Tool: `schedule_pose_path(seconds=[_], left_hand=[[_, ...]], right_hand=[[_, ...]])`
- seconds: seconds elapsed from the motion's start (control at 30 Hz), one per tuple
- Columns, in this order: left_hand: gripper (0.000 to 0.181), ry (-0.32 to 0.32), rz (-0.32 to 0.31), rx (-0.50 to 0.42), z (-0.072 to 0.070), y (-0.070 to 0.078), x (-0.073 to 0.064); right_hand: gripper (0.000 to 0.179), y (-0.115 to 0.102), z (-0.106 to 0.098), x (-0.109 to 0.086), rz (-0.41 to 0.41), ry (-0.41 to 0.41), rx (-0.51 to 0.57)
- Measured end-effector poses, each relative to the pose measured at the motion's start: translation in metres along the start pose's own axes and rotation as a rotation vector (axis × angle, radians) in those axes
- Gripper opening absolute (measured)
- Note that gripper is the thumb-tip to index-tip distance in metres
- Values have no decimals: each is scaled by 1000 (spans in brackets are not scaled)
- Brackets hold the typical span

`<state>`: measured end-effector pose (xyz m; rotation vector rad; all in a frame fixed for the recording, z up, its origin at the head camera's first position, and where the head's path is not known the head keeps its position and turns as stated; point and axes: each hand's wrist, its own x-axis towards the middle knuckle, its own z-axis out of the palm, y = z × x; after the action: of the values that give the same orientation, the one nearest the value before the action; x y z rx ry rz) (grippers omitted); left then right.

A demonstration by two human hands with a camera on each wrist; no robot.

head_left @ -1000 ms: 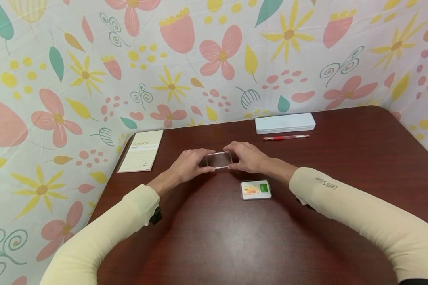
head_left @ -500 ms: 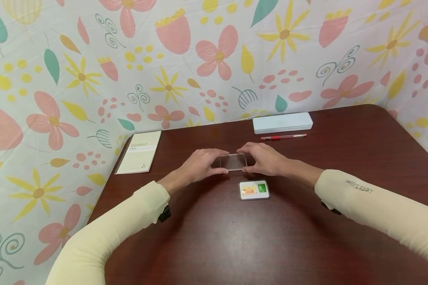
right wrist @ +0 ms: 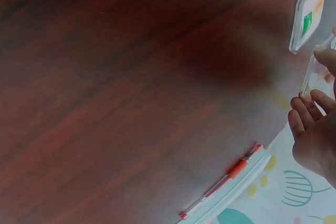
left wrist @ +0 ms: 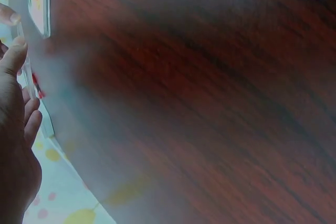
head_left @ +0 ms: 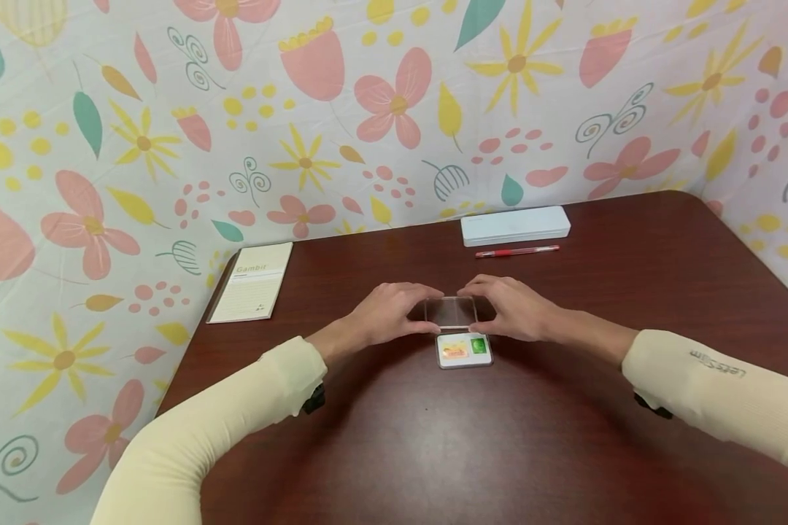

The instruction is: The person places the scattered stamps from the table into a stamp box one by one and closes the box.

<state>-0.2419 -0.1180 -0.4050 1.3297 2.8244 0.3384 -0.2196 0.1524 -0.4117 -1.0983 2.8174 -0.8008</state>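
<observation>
A clear plastic lid (head_left: 451, 313) is held between my two hands, lifted off the table. My left hand (head_left: 394, 313) grips its left edge between thumb and fingers. On the opposite edge, my right hand (head_left: 515, 310) pinches it likewise, and the right wrist view shows the lid's thin edge (right wrist: 310, 72) there. Just in front of the lid lies a small flat white case (head_left: 476, 361) with a clear rim, bearing an orange-yellow picture and a green one. The lid's near edge comes close to that case in the head view; a gap shows between them in the right wrist view.
At the back of the dark red table (head_left: 381, 452) lies a long pale case (head_left: 515, 226), with a red pen (head_left: 517, 251) before it. A cream notepad (head_left: 251, 284) marked "Gambit" sits at the far left. Flowered cloth (head_left: 341, 109) hangs behind the table.
Both hands have carried the clear lid rightward and nearer to me, from behind and left of the white case to right behind it. The view has shifted slightly; the case stays put.
</observation>
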Motion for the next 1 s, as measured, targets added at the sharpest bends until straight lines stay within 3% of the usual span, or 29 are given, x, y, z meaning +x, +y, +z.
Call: schedule_pose_path(seconds=[0.43,1.0], left_hand=[[63,-33,34,3,11,12,-1],[61,-3,86,7,22,21,-11]], right_hand=[[52,-3,3,-20,6,-34,23],[53,-10,7,-33,10,-77,35]])
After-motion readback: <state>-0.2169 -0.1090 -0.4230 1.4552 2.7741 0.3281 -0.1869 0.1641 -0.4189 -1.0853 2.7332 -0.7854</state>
